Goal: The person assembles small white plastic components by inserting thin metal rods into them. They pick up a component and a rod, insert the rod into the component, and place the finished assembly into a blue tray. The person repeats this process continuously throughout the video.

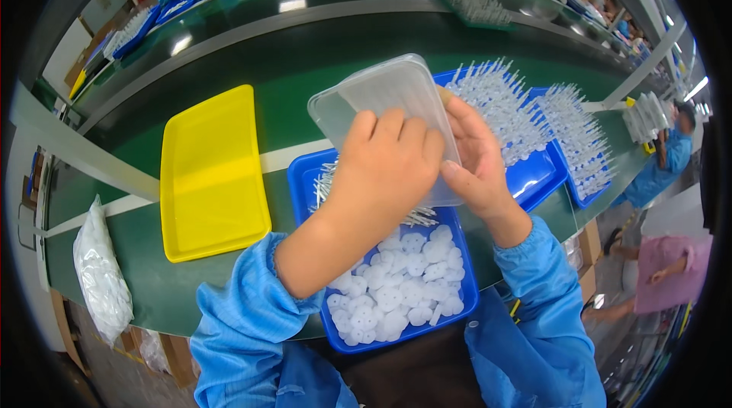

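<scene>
My right hand (483, 160) grips the right edge of a clear plastic container (412, 76), its thumb on the near side; the container is tilted above a blue tray (470, 286). My left hand (389, 160) is in front of the container with its fingers curled and the back of the hand up. Its fingertips are hidden, and I cannot make out what they hold. In the tray's near part lie many white translucent discs (396, 282) with small holes. Thin white sticks (422, 216) lie in its far part, partly covered by my left hand and the container.
A yellow tray (213, 179) lies to the left, and a filled plastic bag (103, 274) rests at the table's left edge. Blue trays (540, 178) at the right carry rows of upright clear pieces (499, 110). Metal posts (84, 141) frame the green bench (290, 65). People work beyond and at right.
</scene>
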Available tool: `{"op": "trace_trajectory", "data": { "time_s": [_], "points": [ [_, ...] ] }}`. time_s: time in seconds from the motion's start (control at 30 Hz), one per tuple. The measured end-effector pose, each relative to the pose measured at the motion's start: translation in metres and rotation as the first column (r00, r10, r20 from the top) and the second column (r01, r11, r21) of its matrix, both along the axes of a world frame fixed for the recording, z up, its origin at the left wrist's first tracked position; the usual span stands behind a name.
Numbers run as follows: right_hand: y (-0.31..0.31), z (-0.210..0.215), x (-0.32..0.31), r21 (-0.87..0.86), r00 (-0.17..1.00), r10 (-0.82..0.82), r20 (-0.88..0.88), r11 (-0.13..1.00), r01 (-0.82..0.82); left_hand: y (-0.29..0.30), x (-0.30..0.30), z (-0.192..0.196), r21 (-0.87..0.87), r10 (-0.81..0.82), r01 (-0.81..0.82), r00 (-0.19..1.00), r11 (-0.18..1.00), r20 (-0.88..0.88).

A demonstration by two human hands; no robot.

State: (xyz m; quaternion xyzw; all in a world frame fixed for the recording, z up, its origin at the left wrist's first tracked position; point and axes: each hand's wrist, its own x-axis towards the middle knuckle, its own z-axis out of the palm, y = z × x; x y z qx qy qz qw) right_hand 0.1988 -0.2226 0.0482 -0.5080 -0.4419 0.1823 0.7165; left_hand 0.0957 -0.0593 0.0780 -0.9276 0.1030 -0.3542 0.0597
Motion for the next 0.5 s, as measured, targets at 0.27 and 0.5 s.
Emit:
{"op": "trace_trajectory", "data": {
  "time_s": [0.27,0.5],
  "points": [
    [0.002,-0.013,0.019,-0.02,0.993,-0.107,0.055,0.994,0.108,0.015,0.0,0.016,0.054,-0.09,0.107,0.963,0.993,-0.254],
    [-0.047,-0.017,0.028,-0.051,0.961,-0.181,-0.211,0.983,0.174,0.028,-0.053,0.021,-0.4,-0.182,-0.017,0.873,0.917,-0.453]
  ]
}}
